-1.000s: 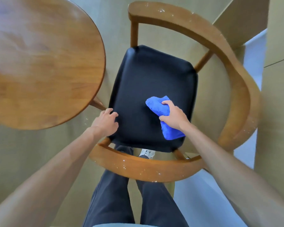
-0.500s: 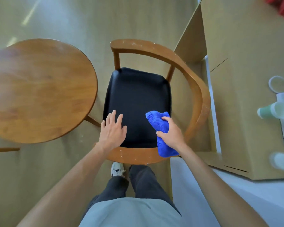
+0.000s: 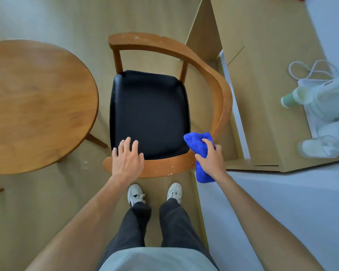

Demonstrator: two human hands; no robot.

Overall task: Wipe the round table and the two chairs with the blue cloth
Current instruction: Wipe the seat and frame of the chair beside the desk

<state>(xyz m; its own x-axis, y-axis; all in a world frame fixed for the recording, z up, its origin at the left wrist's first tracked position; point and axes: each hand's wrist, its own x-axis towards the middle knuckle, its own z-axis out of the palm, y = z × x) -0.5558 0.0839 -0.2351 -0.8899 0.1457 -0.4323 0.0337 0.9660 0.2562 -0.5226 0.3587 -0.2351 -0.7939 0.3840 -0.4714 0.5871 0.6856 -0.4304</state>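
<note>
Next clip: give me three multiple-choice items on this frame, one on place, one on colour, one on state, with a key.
1. The round table stands where relative to the chair?
A. to its left
B. to its right
C. behind it

2. The seat is
A. red
B. black
C. white

3. The right hand
A. lies flat on the seat
B. hangs empty
C. grips the blue cloth

Key: 1 A, the table fills the picture's left side. 2 B, the cushion is dark black. 3 C, fingers curl over the cloth; the left hand rests flat on the chair's wooden rail.
</note>
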